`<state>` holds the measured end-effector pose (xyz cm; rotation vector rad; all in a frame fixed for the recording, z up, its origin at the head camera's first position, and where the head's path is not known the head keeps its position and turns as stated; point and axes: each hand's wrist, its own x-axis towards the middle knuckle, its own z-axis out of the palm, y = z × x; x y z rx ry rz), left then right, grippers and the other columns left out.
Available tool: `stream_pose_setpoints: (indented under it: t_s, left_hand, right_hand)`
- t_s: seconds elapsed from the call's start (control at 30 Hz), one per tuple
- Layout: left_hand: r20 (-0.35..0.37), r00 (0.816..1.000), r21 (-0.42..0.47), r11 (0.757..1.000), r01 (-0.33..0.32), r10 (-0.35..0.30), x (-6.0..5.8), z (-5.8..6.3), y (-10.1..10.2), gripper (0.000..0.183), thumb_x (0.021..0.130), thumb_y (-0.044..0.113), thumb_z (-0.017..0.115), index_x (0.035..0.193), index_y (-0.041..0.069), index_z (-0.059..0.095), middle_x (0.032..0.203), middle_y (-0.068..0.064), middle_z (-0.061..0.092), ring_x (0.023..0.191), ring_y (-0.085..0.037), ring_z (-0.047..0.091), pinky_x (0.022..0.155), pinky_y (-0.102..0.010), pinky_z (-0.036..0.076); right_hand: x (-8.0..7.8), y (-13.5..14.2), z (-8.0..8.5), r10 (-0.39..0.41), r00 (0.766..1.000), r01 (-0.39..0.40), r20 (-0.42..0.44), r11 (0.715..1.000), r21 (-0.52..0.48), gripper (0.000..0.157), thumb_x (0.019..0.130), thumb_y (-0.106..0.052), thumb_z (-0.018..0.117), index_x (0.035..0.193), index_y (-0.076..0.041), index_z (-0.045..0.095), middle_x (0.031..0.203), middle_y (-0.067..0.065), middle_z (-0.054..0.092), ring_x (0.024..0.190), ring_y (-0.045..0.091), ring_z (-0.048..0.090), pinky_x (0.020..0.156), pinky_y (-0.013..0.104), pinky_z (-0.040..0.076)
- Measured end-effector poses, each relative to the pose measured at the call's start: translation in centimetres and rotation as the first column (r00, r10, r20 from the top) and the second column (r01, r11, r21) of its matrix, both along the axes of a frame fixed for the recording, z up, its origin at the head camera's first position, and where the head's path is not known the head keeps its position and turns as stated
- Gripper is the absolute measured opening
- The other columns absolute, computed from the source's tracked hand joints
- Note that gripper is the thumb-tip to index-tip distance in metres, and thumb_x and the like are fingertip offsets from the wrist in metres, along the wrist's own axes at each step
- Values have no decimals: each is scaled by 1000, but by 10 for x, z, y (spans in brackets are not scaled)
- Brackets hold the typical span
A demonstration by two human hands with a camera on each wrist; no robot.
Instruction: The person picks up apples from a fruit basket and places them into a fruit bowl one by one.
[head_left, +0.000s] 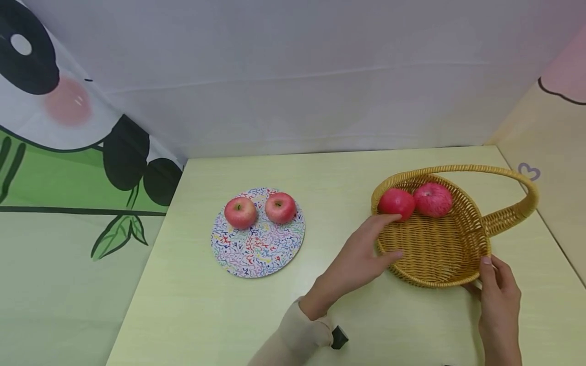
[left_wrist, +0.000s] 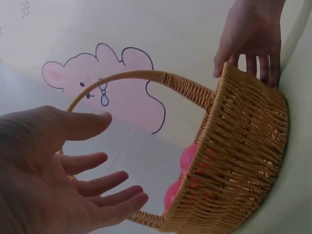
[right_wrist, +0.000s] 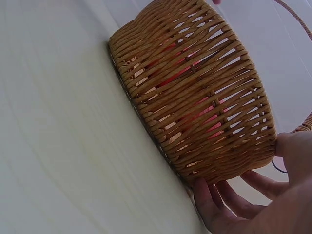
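Note:
A round wicker basket (head_left: 428, 249) with a tall arched handle stands on the right of the table. In it, against the far side, lie a smooth red fruit (head_left: 396, 203) and a streaked pink-red round fruit (head_left: 433, 199). My left hand (head_left: 361, 251) reaches over the basket's left rim, fingers spread and thumb apart, with nothing held; in the left wrist view the palm and fingers show bare. My right hand (head_left: 499, 295) holds the basket at its near right side, thumb at the rim and fingers (right_wrist: 234, 197) against the outer wall and lower edge.
To the left, a round plate (head_left: 261, 254) with a colourful squiggle pattern bears two red apples, a left apple (head_left: 240, 212) and a right apple (head_left: 281, 207). A white cloth wall (head_left: 320, 112) rises behind the pale table (head_left: 183, 305). A small black object (head_left: 339, 337) shows by the left sleeve.

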<state>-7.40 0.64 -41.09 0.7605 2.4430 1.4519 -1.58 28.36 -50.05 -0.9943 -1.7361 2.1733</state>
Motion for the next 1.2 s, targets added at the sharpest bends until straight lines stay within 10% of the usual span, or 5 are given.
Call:
stream_pose_setpoints:
  t_s: [0.8, 0.97, 1.2]
  left_hand:
    - [2, 977, -336, 921, -198, 211, -33, -6, 70, 81, 94, 33, 78, 158, 13, 34, 160, -15, 40, 141, -31, 52, 111, -38, 52]
    - [-114, 963, -438, 858, -269, 244, -43, -15, 83, 81, 94, 34, 78, 157, 10, 33, 155, -17, 38, 137, -31, 52, 102, -29, 57]
    - [-274, 935, -617, 705, -351, 226, -47, -28, 101, 88, 96, 43, 73, 163, 10, 26, 162, -23, 34, 147, -38, 46, 96, -31, 61]
  right_hand:
    - [-1, 1, 0, 2, 1000, -2, 12, 1000, -1, 38, 104, -35, 62, 137, -17, 60, 120, -10, 61, 101, -2, 64, 64, 16, 59]
    - [-1, 2, 0, 4, 1000, -4, 2, 1000, -3, 35, 105, -34, 62, 136, -17, 60, 119, -11, 61, 101, -3, 64, 64, 15, 59]
    - [0, 1, 0, -1, 1000, 1, 5, 1000, 15, 31, 104, -32, 62, 132, -18, 61, 117, -12, 62, 100, -2, 63, 65, 15, 58]
